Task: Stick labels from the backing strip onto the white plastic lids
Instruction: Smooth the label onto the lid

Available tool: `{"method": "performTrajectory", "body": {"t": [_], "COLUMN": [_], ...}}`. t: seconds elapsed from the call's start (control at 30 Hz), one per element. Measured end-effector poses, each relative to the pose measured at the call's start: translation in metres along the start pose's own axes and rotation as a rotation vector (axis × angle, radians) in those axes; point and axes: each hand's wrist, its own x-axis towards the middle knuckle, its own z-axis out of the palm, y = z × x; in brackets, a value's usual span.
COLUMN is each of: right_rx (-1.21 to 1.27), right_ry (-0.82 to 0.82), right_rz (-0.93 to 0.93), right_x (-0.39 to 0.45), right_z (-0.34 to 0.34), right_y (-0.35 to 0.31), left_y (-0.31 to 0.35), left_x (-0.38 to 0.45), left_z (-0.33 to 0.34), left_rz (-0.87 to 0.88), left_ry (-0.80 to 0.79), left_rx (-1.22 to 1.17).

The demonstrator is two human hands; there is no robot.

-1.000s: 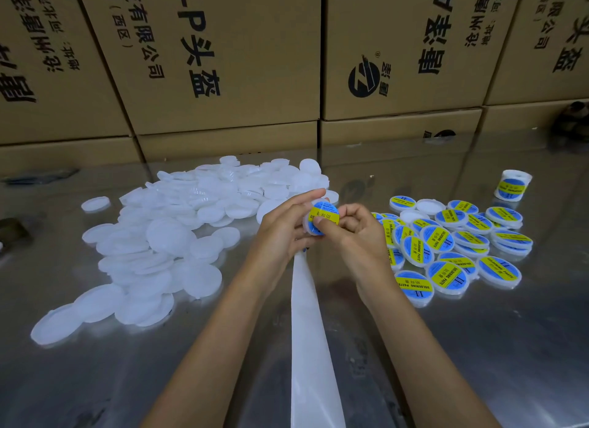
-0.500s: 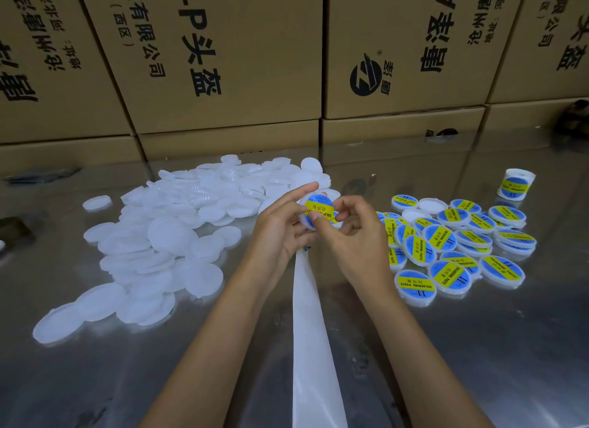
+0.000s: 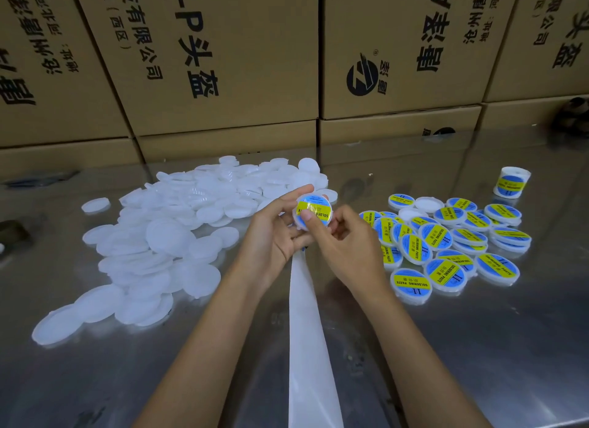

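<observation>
Left hand (image 3: 271, 236) grips round white plastic lid (image 3: 314, 211); right hand (image 3: 347, 249) thumb presses blue/yellow label on. Approx. 25 labelled lids (image 3: 446, 246) done at right; bigger pile of blank lids (image 3: 165, 236) left.

left hand (image 3: 274, 233): bare, no glove, no ring or watch showing
right hand (image 3: 347, 249): also bare, short plain nails
forearms: both uncovered right down to the frame edge, no sleeves or wristbands in sight
</observation>
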Motion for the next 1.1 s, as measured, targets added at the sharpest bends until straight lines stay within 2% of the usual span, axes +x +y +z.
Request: {"method": "performTrajectory", "body": {"t": [0.13,0.27,0.37,0.6,0.8,0.9,1.1], "right_rx": [-0.140,-0.171,-0.171,-0.055,-0.120,-0.117,-0.125], "right_ry": [-0.017,0.008,0.014,-0.057,-0.130,-0.100,0.017], "right_rz": [-0.056,-0.042,-0.011,0.007,-0.020,-0.034,0.037], "right_x": [-0.002,0.001,0.003,0.000,-0.006,-0.006,-0.002], "right_z": [0.001,0.000,0.000,0.003,0.010,0.011,0.011], "right_y": [0.001,0.004,0.007,0.006,0.005,0.008,0.008], "left_y": [-0.004,-0.010,-0.012,-0.017,-0.025,-0.024,-0.026], "left_x": [0.002,0.001,0.001,0.005,0.010,0.010,0.008], "left_z": [0.002,-0.001,-0.003,-0.006,-0.011,-0.014,-0.017], "left_rz": [0.054,0.121,0.137,0.209,0.292,0.284,0.188], "left_ry": [0.007,-0.006,0.009,0.151,0.323,0.285,0.059], "left_rx": [0.157,0.337,0.384,0.385,0.440,0.510,0.532]}}
